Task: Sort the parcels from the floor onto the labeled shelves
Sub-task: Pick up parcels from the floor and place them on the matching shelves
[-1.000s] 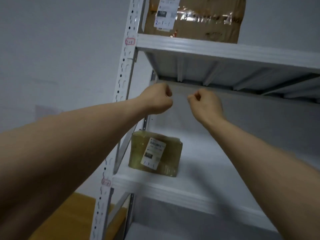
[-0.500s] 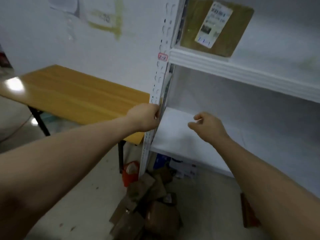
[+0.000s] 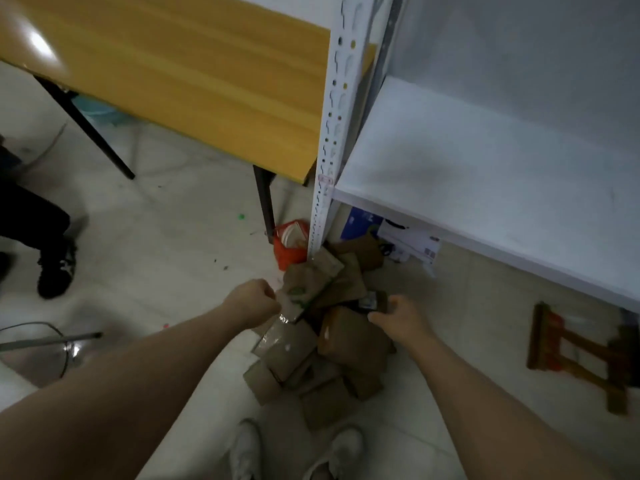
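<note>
Where I look: A second ago I looked up at the high shelves with parcels on them. Now I look down at the floor.
Left hand [image 3: 254,301]: It has come down from the shelf. It is curled in a fist with nothing in it. It sits at the 9 o'clock edge of the pile, just beside a parcel with a green mark [image 3: 304,285]. I cannot tell if it touches it.
Right hand [image 3: 398,315]: It has come down too. The fingers are loose and apart and hold nothing. It is over the 3 o'clock side of the pile, near a small dark parcel [image 3: 372,301].
Parcels [image 3: 311,348]: A heap of brown ones lies on the floor, at 12 o'clock from my shoes [image 3: 246,452], by the foot of the shelf post [image 3: 332,133].
Shelf [image 3: 485,188]: The low white shelf is at 2 o'clock from the pile.
Worktop [image 3: 190,81]: The yellow one is at 11 o'clock, well apart from my hands.
What it means: I think I am going for the next parcel. Many are left, so the job is far from done.
Next: I should grab one parcel and read its label first.
</note>
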